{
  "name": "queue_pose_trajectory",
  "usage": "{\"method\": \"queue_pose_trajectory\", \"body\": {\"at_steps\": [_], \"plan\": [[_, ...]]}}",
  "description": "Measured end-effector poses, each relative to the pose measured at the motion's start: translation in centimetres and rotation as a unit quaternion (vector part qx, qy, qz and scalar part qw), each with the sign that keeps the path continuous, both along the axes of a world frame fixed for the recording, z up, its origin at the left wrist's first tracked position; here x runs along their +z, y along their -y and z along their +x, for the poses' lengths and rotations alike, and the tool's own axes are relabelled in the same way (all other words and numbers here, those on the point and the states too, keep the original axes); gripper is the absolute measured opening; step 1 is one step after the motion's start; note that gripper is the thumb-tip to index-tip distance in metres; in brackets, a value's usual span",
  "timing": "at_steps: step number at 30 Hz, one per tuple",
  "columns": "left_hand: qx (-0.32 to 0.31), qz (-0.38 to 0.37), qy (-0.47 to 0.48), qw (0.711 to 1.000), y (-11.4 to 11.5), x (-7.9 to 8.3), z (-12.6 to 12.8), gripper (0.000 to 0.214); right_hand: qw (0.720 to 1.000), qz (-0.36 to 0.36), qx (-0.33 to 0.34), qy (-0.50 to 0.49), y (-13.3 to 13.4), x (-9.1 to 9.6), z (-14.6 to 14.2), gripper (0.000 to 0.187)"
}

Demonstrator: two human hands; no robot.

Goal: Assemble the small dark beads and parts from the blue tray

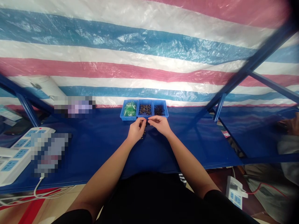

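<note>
My left hand (136,130) and my right hand (160,124) meet over the blue table (98,149), fingers pinched together on a tiny dark part too small to name. Just beyond them stand three small blue bins side by side: the left bin (129,110) holds green and white pieces, the middle bin (145,109) small dark and brass parts, the right bin (160,109) black parts. A few small dark bits lie on the table under my left hand.
A white power strip (14,155) with blue sockets lies at the table's left edge beside blurred items. Blue shelf struts (243,73) cross at the right. Another person's hand (291,124) shows at the far right. A striped tarp (144,53) hangs behind.
</note>
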State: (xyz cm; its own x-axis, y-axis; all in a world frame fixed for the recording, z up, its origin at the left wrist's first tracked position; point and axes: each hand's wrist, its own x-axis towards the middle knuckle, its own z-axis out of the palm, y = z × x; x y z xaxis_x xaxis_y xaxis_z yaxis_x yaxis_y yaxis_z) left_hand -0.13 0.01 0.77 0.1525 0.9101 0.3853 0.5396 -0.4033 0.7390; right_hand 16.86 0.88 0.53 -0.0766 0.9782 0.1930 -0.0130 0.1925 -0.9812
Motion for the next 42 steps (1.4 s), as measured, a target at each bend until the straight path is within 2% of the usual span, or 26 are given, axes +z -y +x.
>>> {"method": "queue_pose_trajectory", "body": {"at_steps": [18,42], "plan": [[-0.018,0.003,0.007,1.0,0.09,0.08,-0.05,0.025,1.0,0.011,0.006,0.004,0.03,0.1,0.07,0.028],[-0.004,0.016,0.01,1.0,-0.02,0.01,-0.03,0.024,1.0,0.012,-0.004,0.01,0.04,0.24,0.09,0.03]]}}
